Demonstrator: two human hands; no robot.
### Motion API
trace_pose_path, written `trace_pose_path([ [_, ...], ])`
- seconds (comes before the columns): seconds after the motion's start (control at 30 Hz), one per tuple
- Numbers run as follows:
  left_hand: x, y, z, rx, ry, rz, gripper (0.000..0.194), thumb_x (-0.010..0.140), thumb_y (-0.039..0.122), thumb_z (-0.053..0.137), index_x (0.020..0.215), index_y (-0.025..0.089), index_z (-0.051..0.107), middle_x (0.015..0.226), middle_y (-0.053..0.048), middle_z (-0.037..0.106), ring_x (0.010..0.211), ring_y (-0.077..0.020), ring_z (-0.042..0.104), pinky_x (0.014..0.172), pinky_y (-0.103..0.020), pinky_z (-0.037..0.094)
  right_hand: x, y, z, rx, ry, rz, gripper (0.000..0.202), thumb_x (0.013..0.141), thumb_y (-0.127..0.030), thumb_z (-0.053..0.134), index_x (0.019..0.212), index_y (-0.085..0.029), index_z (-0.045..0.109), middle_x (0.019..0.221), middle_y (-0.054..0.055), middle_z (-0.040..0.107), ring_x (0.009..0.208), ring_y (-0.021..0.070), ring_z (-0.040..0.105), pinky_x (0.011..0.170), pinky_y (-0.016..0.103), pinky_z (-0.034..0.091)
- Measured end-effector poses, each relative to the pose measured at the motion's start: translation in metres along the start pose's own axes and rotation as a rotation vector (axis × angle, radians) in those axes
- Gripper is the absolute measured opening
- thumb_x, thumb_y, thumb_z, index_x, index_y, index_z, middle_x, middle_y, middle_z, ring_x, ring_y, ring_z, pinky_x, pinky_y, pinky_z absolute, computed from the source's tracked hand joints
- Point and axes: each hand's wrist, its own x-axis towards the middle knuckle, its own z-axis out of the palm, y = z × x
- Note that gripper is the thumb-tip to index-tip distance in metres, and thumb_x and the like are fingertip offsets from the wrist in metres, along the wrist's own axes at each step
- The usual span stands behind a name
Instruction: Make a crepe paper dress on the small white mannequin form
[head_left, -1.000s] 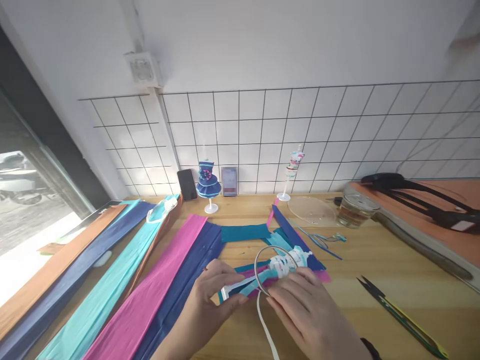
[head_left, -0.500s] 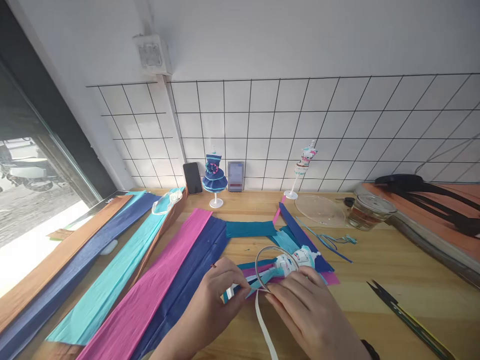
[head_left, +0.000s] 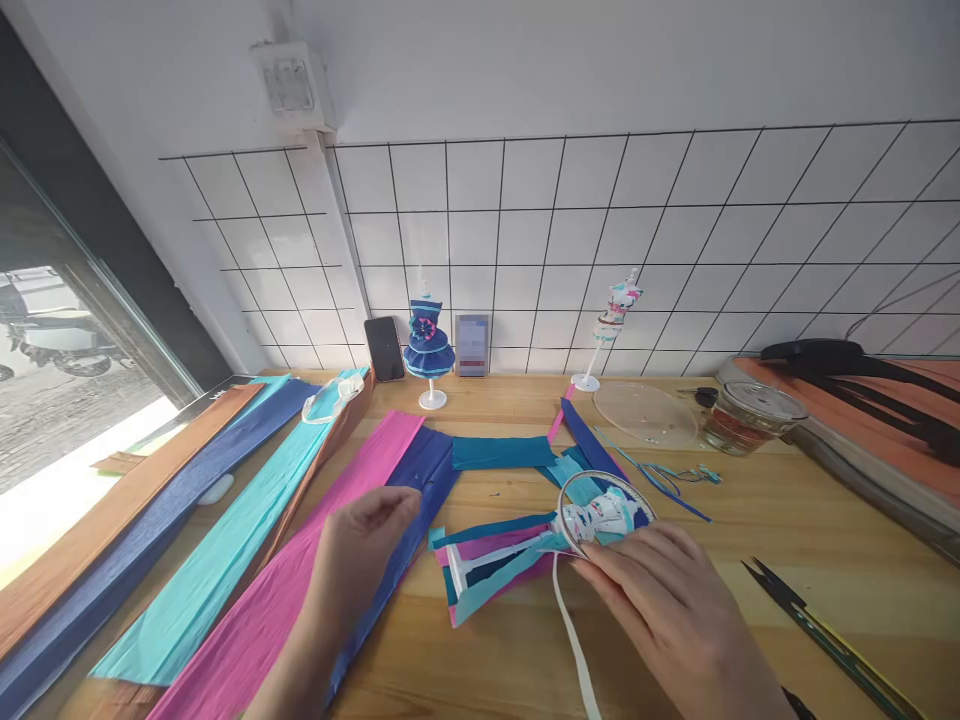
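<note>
My right hand pinches a narrow roll of tape, which looks like a thin silvery ring. A white strip hangs from its lower edge toward the table's front. Behind the ring lies a small white dress-form figure with a patterned top, on its side, its stand pointing left. Pink, teal and light-blue paper strips spread around its pole. My left hand is raised over the pink and blue crepe paper, fingers curled together; anything between the fingertips is hidden.
Long crepe-paper strips cover the left side. Along the wall stand a phone, a blue-dressed figure and another figure. To the right are a clear disc, a glass jar, blue cord and thread snips.
My left hand has moved left, away from the ring. My right hand has shifted right with the roll of tape and its hanging strip, so more of the lying figure shows.
</note>
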Motion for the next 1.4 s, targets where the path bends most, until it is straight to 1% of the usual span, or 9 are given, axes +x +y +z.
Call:
trace_pose_path([
  [0.13,0.005,-0.011,0.000,0.079,-0.159,-0.182,0.049,0.083,0.055,0.041,0.056,0.017,0.058,0.046,0.003,0.049,0.047,-0.0132,0.045,0.055,-0.029,0.037,-0.004,0.007,-0.006,0.002,-0.009,-0.058,0.012,0.086,-0.008,0.052,0.091,-0.013,0.062,0.065,0.002,0.063,0.059,0.0145,0.056,0.072,0.037,0.041],
  [0.3,0.005,-0.017,0.011,0.035,-0.290,-0.216,0.042,0.079,0.059,0.044,0.067,0.019,0.048,0.045,0.003,0.055,0.039,-0.0108,0.040,0.045,-0.025,0.031,-0.014,0.010,-0.009,0.001,-0.038,-0.059,0.011,0.085,-0.007,0.054,0.090,-0.013,0.063,0.065,0.001,0.062,0.060,0.0146,0.056,0.078,0.040,0.040],
  [0.47,-0.002,-0.008,0.015,0.006,-0.257,-0.088,0.031,0.079,0.050,0.051,0.076,0.020,0.052,0.047,0.007,0.048,0.045,-0.0111,0.041,0.048,-0.024,0.031,-0.020,0.009,-0.009,0.029,-0.064,-0.041,0.012,0.084,-0.008,0.056,0.092,-0.014,0.062,0.065,0.000,0.061,0.061,0.0140,0.054,0.078,0.040,0.040],
  [0.6,-0.016,0.009,0.018,0.041,-0.269,0.094,0.022,0.077,0.041,0.059,0.075,0.019,0.060,0.060,0.003,0.052,0.058,-0.0131,0.047,0.057,-0.026,0.037,-0.018,0.004,-0.007,0.016,-0.077,-0.039,0.011,0.086,-0.010,0.054,0.088,-0.016,0.063,0.063,-0.001,0.061,0.059,0.0134,0.054,0.078,0.039,0.038],
  [0.77,-0.031,0.019,0.025,0.050,-0.418,0.293,0.029,0.072,0.045,0.065,0.085,0.020,0.060,0.076,-0.002,0.059,0.065,-0.0151,0.047,0.061,-0.028,0.038,-0.012,-0.007,0.000,0.049,-0.126,-0.054,0.010,0.087,-0.011,0.054,0.085,-0.015,0.063,0.064,0.000,0.060,0.060,0.0139,0.050,0.069,0.036,0.036],
  [0.87,-0.036,0.019,0.031,0.053,-0.464,0.317,0.036,0.069,0.046,0.068,0.091,0.020,0.057,0.080,-0.003,0.059,0.070,-0.0168,0.048,0.064,-0.030,0.040,-0.010,-0.013,0.006,0.041,-0.142,-0.078,0.010,0.086,-0.011,0.054,0.088,-0.014,0.063,0.063,0.000,0.059,0.059,0.0145,0.048,0.063,0.034,0.035],
  [1.07,-0.040,0.022,0.036,0.151,-0.480,0.287,0.022,0.073,0.015,0.056,0.093,0.023,0.052,0.079,0.001,0.065,0.072,-0.0154,0.055,0.070,-0.029,0.042,-0.007,-0.022,0.011,-0.015,-0.117,-0.105,0.011,0.086,-0.011,0.053,0.086,-0.014,0.064,0.060,0.000,0.058,0.055,0.0137,0.049,0.058,0.031,0.034],
  [1.27,-0.044,0.025,0.031,0.260,-0.486,0.318,0.034,0.071,0.012,0.050,0.103,0.025,0.053,0.085,-0.001,0.069,0.070,-0.0170,0.056,0.070,-0.031,0.044,-0.009,-0.028,0.006,-0.058,-0.090,-0.126,0.013,0.086,-0.010,0.052,0.083,-0.013,0.065,0.055,0.000,0.057,0.052,0.0134,0.051,0.054,0.030,0.036],
  [1.4,-0.044,0.026,0.025,0.307,-0.528,0.323,0.031,0.071,0.011,0.048,0.098,0.025,0.055,0.073,0.001,0.067,0.067,-0.0165,0.054,0.068,-0.030,0.044,-0.012,-0.030,0.005,-0.061,-0.083,-0.127,0.011,0.085,-0.011,0.054,0.082,-0.012,0.065,0.053,0.000,0.055,0.050,0.0136,0.049,0.050,0.029,0.034],
])
